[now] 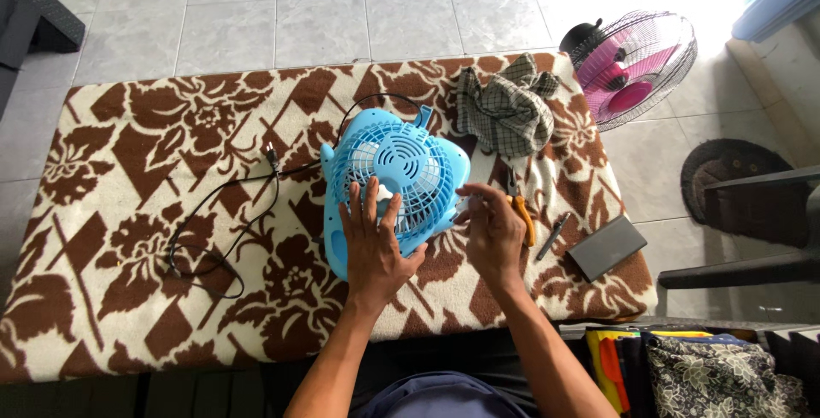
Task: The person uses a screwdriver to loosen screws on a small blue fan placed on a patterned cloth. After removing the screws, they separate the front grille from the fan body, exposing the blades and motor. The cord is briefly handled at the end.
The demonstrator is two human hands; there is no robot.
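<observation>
L hand (373, 243) lies flat, fingers spread, on the blue fan (395, 181) mid-blanket (128, 170) to steady it, while R hand (493, 228) pinches sth small at its rim, pliers (519, 213) just beside.

Low table under a brown-and-cream floral blanket (128, 213), and I'm looking straight down on it.

On it I've got a light blue plastic fan (395, 187), its black cord (213, 230), a checked cloth bundle (508, 111), orange-handled pliers (523, 217), a dark pen-like tool (553, 236) and a flat dark grey case (607, 247) at the right edge.
</observation>
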